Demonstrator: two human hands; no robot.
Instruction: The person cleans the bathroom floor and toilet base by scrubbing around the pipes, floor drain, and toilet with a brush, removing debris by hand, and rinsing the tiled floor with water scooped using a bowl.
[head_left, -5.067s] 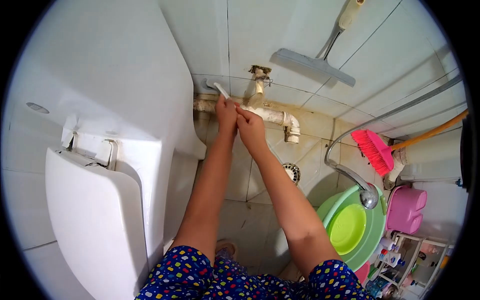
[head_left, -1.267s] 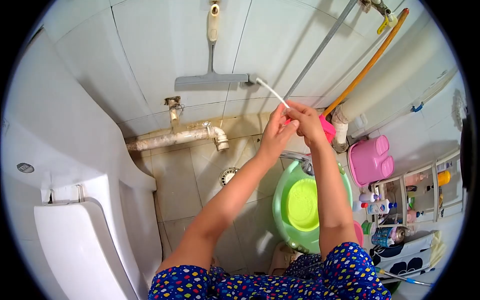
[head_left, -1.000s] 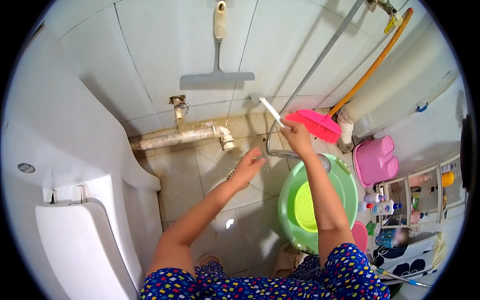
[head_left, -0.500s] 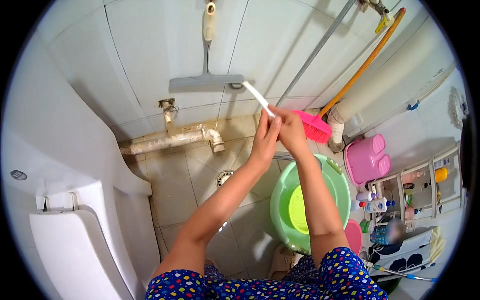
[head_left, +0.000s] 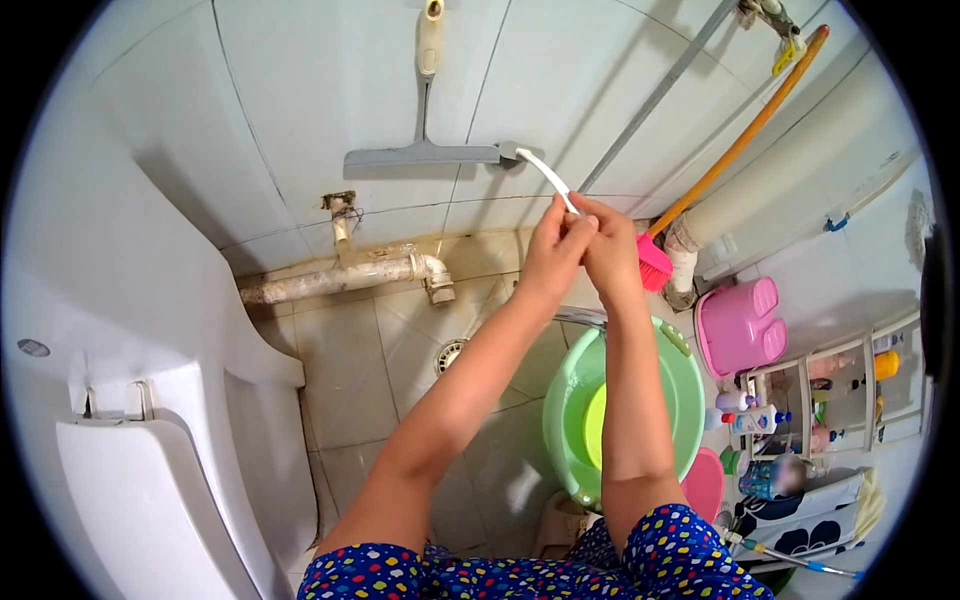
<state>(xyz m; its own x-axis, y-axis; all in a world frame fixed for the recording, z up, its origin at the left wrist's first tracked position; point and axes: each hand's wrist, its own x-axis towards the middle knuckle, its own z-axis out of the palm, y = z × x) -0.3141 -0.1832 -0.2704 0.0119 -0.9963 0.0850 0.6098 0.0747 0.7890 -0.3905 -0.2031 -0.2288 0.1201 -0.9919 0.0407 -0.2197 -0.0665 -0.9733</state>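
Both my hands are closed around the lower end of a white-handled brush [head_left: 546,172], held out toward the tiled wall. My left hand [head_left: 550,255] and my right hand [head_left: 607,255] meet there, fingers pressed together. The brush's small grey head [head_left: 510,152] is at the wall, by the right end of a grey squeegee [head_left: 425,153]; its working side is hidden. The squeegee hangs upright on the wall by its pale handle. Below my right forearm stands a green basin [head_left: 675,400] with a yellow-green bowl [head_left: 594,428] inside.
A white toilet [head_left: 150,470] is at left. An old pipe [head_left: 345,280] runs along the wall base near a floor drain [head_left: 450,354]. A pink broom [head_left: 654,262] leans in the corner. At right are a pink stool [head_left: 740,325], a bottle rack [head_left: 805,385] and a pink basin [head_left: 706,485].
Both hands have moved right, carrying the brush. Its grey head has shifted from below the squeegee's right end to just beyond it. The view has shifted slightly.
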